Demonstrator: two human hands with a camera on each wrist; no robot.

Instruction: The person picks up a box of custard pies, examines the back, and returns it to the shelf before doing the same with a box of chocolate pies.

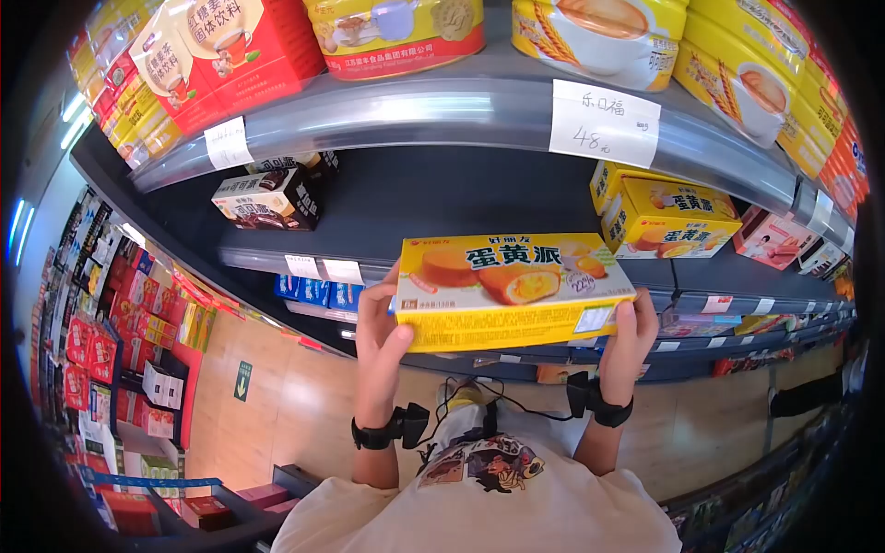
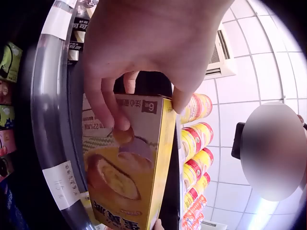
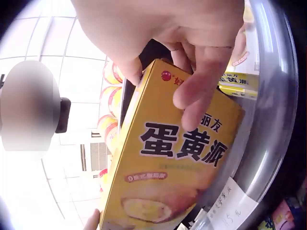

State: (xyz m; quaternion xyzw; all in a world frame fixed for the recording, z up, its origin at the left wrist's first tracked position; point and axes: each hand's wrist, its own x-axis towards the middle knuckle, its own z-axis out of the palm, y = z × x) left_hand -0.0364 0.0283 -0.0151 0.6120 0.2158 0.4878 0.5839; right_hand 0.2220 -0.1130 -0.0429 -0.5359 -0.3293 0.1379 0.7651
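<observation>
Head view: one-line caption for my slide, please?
Left hand and right hand hold a yellow box before a store shelf.

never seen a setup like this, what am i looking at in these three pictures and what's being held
There is no robot, just a person's bare left hand and right hand, gripping a yellow carton near opposite ends. The head picture looks forward and down from the person's head. The other two come from wrist cameras, each watching its own hand. Behind the carton, a dark shelf holds similar yellow boxes on the right and dark-and-white boxes on the left. Large yellow containers stand on the upper shelf.
</observation>
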